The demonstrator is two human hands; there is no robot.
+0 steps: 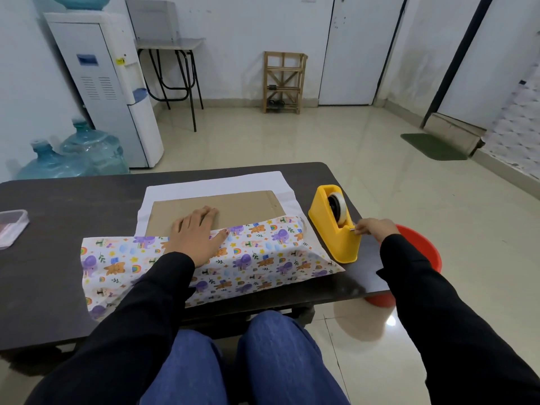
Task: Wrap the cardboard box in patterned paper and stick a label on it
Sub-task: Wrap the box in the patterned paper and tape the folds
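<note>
- dark tabletop (73,229), matte
- patterned paper (263,258) spread mid-tabletop, white underside showing at far end
- yellow tape dispenser (333,238) just right of paper
- clear plastic container (11,226) at left edge

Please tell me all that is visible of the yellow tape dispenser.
The tape dispenser is glossy yellow, apparently plastic, with a wedge-shaped body and a roll of pale tape upright in its slot. It stands on the dark table, just right of the patterned paper, cutter end toward the person. The right hand pinches the tape end at the cutter.
</note>
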